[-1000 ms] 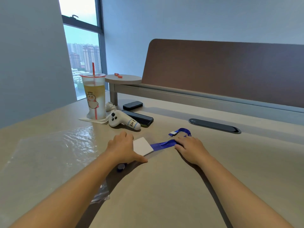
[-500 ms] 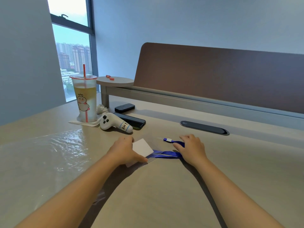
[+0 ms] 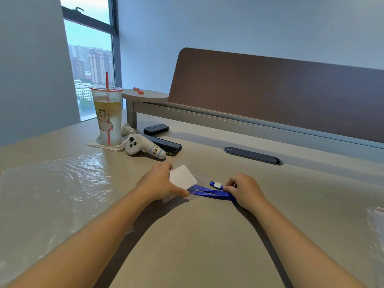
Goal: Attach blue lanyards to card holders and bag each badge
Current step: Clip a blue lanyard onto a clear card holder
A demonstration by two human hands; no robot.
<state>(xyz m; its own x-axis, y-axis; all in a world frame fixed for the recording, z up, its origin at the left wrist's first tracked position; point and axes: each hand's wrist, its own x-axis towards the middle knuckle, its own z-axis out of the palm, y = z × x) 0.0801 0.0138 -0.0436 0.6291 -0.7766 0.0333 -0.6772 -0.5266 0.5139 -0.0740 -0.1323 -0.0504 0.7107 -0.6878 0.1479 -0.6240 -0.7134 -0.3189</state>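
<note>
A white card holder (image 3: 182,176) lies on the beige table inside a clear bag (image 3: 188,197), whose thin edges barely show. My left hand (image 3: 159,181) presses down on the card holder and bag at their left side, thumb along the near edge. A blue lanyard (image 3: 209,191) runs from the holder to the right, with a white clasp (image 3: 218,185) at its folded end. My right hand (image 3: 245,190) pinches the bunched lanyard next to that clasp. Part of the strap is hidden under my right palm.
A stack of clear bags (image 3: 52,183) covers the table at the left. Behind stand a drink cup with a red straw (image 3: 108,115), a white controller (image 3: 143,146), a dark phone (image 3: 166,144) and a small black box (image 3: 155,128). A black cable port (image 3: 253,155) and more plastic (image 3: 376,223) lie right.
My right hand has folded the lanyard back toward the card holder, so the loop is now bunched and shorter. The left hand still holds the holder down; the bag edge now shows around it.
</note>
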